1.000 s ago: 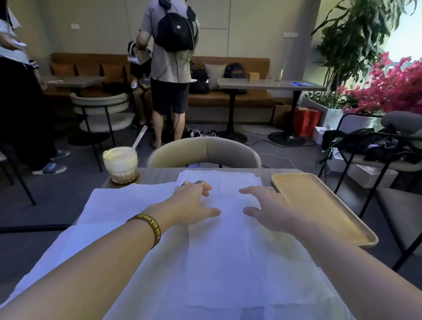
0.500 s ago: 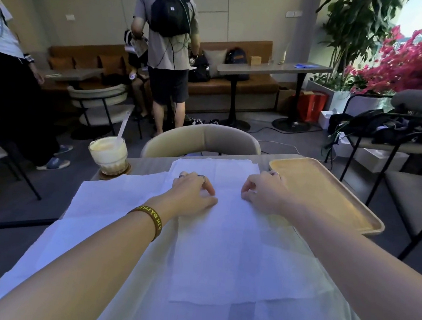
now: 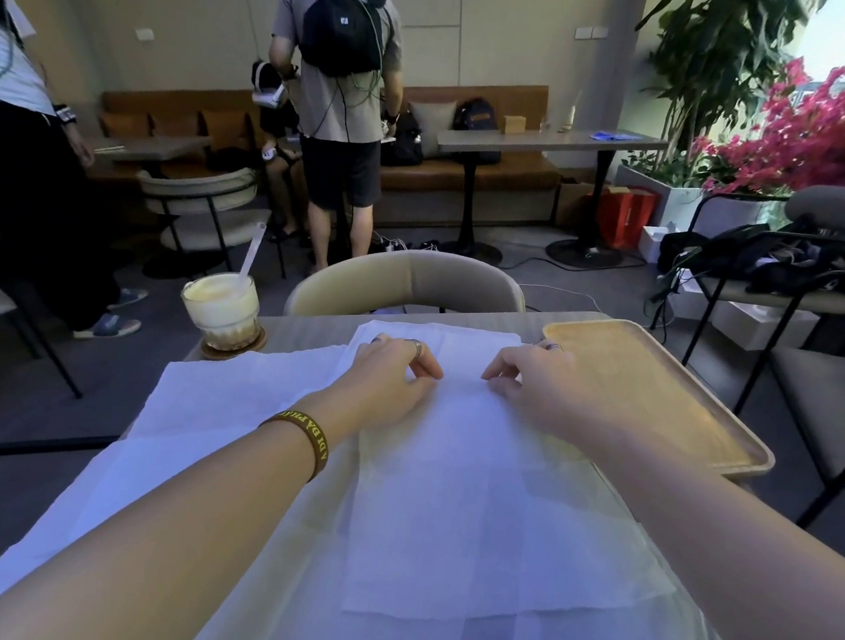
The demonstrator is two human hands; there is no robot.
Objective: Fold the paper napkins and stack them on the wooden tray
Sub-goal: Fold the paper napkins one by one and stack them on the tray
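Café table [image 3: 306, 326] spread with white napkins; the top napkin [image 3: 485, 506] lies lengthwise away from the person. Left hand [image 3: 394, 379] and right hand [image 3: 538, 387] each pinch its far part, fingertips together. Just right of the right hand sits the bare wooden tray [image 3: 661, 394]

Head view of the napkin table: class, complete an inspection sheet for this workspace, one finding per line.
Surface: table mostly covered by unfolded napkins.
Job's things: top napkin lies flat; wooden tray holds no napkins.
Clutter: iced drink with straw, on a coaster at the far left corner.
Grippers: left hand and right hand pinch the top napkin's far part.
Cables: wires on the floor beyond.
Surroundings: chairs, people standing, flowering plant.
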